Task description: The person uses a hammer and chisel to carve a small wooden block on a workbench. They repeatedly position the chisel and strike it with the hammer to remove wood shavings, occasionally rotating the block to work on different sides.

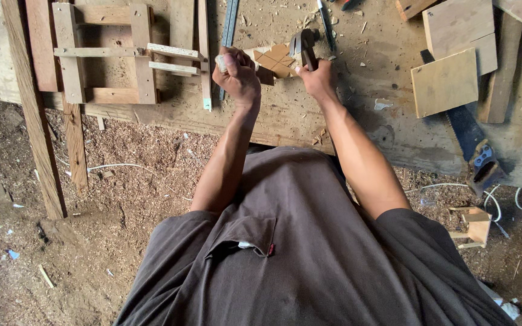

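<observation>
Workbench (285, 121): left hand (237, 75) fisted on one chisel (220, 63), right hand (316, 75) gripping one hammer (302, 45).

Tan wood block (275, 60) with pencilled cross lines; dark grey hammer (303, 45); grey-brown shirt (309, 253)

Left hand (237, 75) fisted on chisel (220, 63); right hand (317, 77) grips hammer (304, 47); notched wood piece (275, 60) between hands on tabletop (357, 121).
</observation>
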